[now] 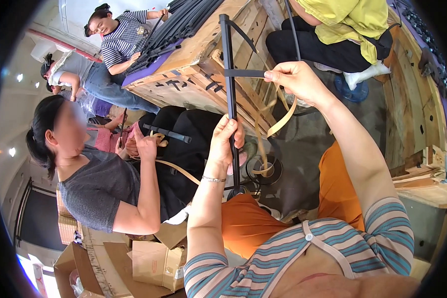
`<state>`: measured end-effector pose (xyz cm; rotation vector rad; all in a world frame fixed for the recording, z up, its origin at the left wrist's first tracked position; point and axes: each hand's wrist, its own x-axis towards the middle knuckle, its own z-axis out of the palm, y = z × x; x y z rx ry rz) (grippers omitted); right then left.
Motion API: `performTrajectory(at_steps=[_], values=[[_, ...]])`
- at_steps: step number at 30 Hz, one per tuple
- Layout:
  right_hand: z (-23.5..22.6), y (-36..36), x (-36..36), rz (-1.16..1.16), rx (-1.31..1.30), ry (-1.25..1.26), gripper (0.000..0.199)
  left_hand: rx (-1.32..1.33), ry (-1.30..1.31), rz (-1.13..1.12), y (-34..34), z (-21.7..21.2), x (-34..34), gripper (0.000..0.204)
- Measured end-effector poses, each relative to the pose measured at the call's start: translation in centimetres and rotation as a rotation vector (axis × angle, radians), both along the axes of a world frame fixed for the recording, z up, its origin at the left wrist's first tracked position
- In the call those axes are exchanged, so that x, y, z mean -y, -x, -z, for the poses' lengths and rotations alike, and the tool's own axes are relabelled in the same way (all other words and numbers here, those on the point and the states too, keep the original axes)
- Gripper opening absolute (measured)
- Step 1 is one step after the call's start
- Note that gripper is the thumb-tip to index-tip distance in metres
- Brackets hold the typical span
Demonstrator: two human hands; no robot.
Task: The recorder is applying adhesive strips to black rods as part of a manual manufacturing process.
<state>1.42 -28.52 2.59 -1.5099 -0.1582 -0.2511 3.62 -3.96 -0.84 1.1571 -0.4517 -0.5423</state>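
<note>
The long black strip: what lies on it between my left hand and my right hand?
In the head view, only bare black strip runs between the left hand and right hand; wooden crate behind.

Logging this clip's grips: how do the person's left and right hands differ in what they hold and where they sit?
The left hand wraps the long black strip low on its upright length; the right hand pinches a short black band lying crosswise near the strip's top. The left hand is a closed fist; the right hand grips with its fingertips, a tan tape hanging below it. Both are bare and raised over the lap.
</note>
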Motion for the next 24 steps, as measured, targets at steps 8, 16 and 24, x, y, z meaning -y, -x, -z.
performTrajectory(at_steps=[8, 16, 24], values=[[-0.01, 0.0, 0.04, -0.032, 0.011, -0.021, 0.024, -0.043, 0.103, 0.114, -0.21, -0.33, -0.58, 0.035], [0.0, -0.11, 0.03, -0.036, -0.013, -0.013, 0.024, -0.025, 0.124, 0.184, -0.22, -0.31, -0.57, 0.043], [-0.1, -0.16, 0.19, 0.061, -0.025, 0.138, 0.023, 0.001, 0.034, 0.109, 0.17, -0.73, -0.24, 0.044]])
